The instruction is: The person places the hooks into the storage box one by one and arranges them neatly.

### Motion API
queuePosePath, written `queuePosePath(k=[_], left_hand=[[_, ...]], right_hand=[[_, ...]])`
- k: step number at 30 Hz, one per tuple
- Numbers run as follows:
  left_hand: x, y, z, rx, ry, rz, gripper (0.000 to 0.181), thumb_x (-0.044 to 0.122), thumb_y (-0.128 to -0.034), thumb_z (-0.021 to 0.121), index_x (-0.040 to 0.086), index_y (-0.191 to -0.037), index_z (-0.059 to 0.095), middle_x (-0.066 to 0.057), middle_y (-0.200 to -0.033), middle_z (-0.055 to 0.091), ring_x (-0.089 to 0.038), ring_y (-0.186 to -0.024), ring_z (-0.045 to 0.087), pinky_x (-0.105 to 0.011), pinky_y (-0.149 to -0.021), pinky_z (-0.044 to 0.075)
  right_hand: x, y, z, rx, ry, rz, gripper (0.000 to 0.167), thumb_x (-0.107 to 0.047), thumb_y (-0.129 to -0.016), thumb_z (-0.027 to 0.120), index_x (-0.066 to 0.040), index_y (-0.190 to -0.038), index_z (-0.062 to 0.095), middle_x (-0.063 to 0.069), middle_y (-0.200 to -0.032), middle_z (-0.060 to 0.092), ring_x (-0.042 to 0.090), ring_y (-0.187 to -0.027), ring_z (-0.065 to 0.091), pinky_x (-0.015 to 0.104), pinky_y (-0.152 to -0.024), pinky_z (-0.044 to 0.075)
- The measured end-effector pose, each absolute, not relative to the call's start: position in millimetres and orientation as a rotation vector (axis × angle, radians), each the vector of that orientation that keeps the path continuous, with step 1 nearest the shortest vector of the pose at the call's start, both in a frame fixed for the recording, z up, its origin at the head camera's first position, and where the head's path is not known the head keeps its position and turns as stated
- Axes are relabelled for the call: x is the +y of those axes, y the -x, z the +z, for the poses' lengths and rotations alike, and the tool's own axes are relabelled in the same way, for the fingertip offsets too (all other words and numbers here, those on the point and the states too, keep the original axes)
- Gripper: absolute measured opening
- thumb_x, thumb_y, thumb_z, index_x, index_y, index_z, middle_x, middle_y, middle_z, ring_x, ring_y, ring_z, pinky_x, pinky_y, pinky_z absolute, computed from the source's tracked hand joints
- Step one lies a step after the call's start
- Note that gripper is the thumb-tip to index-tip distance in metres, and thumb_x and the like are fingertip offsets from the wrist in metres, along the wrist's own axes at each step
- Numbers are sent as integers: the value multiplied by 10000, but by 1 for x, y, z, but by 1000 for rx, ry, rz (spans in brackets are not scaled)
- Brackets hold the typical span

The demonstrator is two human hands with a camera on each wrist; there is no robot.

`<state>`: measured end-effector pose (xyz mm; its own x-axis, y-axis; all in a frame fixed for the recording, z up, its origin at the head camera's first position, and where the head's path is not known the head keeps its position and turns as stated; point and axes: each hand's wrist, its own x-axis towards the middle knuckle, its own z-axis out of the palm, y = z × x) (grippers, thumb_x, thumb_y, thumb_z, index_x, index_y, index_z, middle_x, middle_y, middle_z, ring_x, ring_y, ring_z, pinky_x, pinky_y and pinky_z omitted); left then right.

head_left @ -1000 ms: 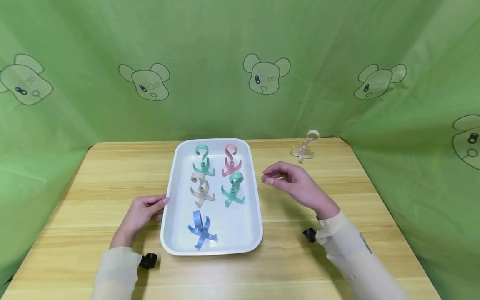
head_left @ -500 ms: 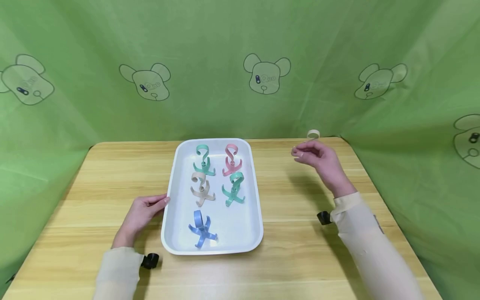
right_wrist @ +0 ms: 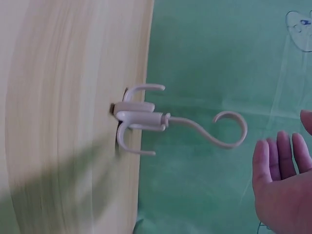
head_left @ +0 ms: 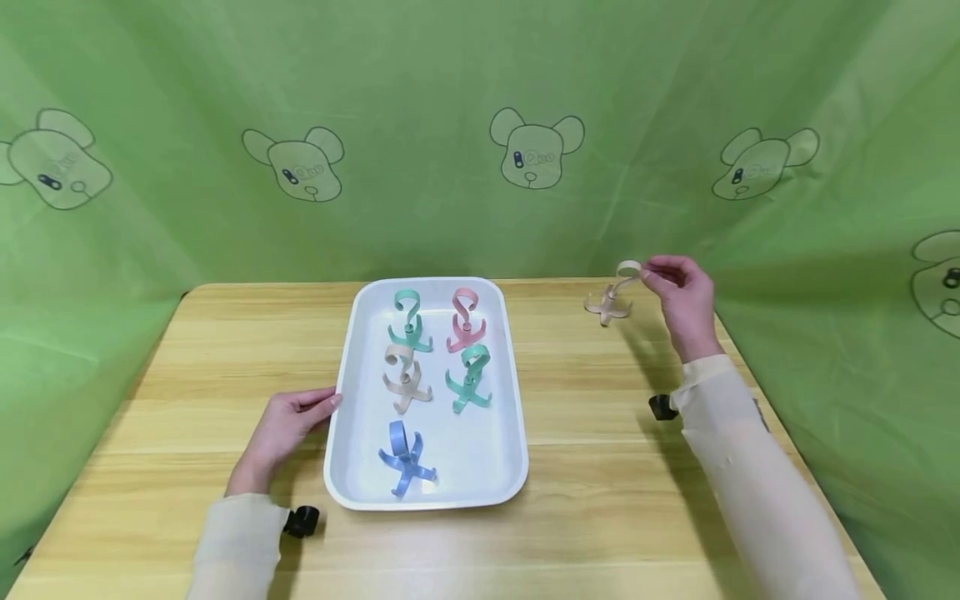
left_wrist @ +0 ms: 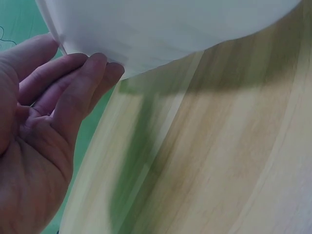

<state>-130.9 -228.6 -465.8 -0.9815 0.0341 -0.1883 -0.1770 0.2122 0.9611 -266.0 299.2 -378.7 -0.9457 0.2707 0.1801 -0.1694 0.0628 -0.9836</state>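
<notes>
My left hand [head_left: 288, 429] pinches the left rim of a white tray [head_left: 480, 462]; the left wrist view shows its fingers and thumb on the tray's side. Inside stand several multi-claw hanging hooks: a mint green hook [head_left: 410, 332], a pink hook [head_left: 466, 335], a beige hook [head_left: 406, 385], another green hook [head_left: 469, 388] and a blue hook [head_left: 407, 467]. Another beige hook [head_left: 608, 305] stands upright on the table at the far right. My right hand [head_left: 684, 304] is beside its curled top; the right wrist view shows a gap between fingers and hook [right_wrist: 141, 118].
The wooden table [head_left: 600, 517] runs back to a green curtain [head_left: 420, 200] printed with bear heads, which also closes off both sides. A black wrist device [head_left: 303, 522] sits at the left cuff, another device [head_left: 663, 407] at the right.
My right hand has moved from beside the tray to the right and away from me, up to the far beige hook. Left hand and tray have stayed in place.
</notes>
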Motion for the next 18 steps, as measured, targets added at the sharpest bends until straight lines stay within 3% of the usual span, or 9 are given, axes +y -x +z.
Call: queuePosePath(k=[5, 11, 18], left_hand=[[-231, 132, -466, 2343, 101, 1815, 462, 251, -959, 677, -93, -1256, 598, -255, -1249, 601, -324, -1134, 601, -303, -886, 553], [-232, 133, -465, 2358, 79, 1793, 458, 258, -958, 677, -92, -1244, 609, -246, -1236, 613, -313, -1129, 605, -312, -895, 549], [-231, 133, -469, 2327, 104, 1823, 460, 255, -954, 683, -91, -1246, 605, -245, -1238, 611, -314, -1135, 603, -300, -892, 550]], right_hand=[[303, 274, -382, -2194, 156, 1770, 347, -43, -920, 689, 30, -1239, 573, 119, -1192, 593, 160, -1064, 538, 202, -884, 485], [308, 285, -387, -2414, 103, 1539, 427, -105, -975, 629, 47, -1353, 502, 198, -1351, 525, 286, -1202, 521, 283, -1007, 479], [317, 302, -400, -2440, 131, 1614, 454, -116, -978, 626, 36, -1384, 491, 207, -1348, 526, 249, -1203, 508, 237, -1004, 464]])
